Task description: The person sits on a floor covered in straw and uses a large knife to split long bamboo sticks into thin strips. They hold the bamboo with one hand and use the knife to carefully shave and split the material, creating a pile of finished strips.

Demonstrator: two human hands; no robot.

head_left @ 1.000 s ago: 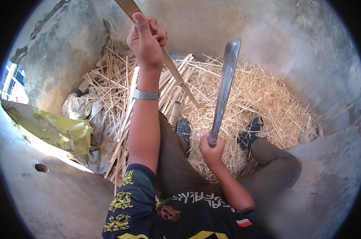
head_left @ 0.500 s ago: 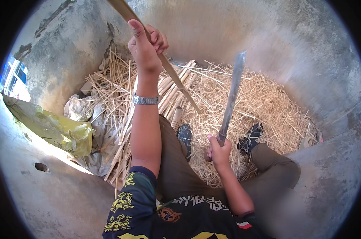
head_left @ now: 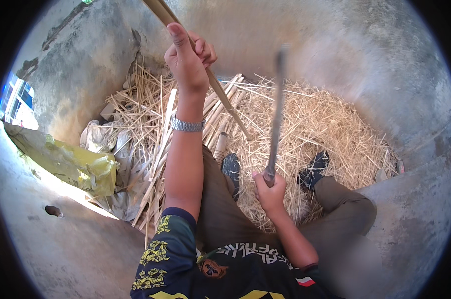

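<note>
My left hand [head_left: 190, 59] is raised at the top, fingers wrapped round a long bamboo strip [head_left: 227, 103]. The strip slants from beyond the upper edge down to the right, its lower end over the straw-like shavings. My right hand [head_left: 271, 192] grips the handle of a machete [head_left: 277, 117] low in the middle. Its long dark blade points up and away, blurred toward the tip, and stands apart to the right of the strip. A metal watch is on my left wrist.
Bamboo shavings [head_left: 330, 124] cover the floor around my dark shoes. Split bamboo strips [head_left: 156, 174] lie piled to the left, beside a yellow sack [head_left: 96, 172]. A curved concrete wall [head_left: 335, 40] surrounds me, with a small hole [head_left: 54, 212] at the lower left.
The machete's blade has swung left, nearer the bamboo strip, and turned more edge-on. My left hand has shifted slightly right with the strip, which now looks split lengthwise near its top.
</note>
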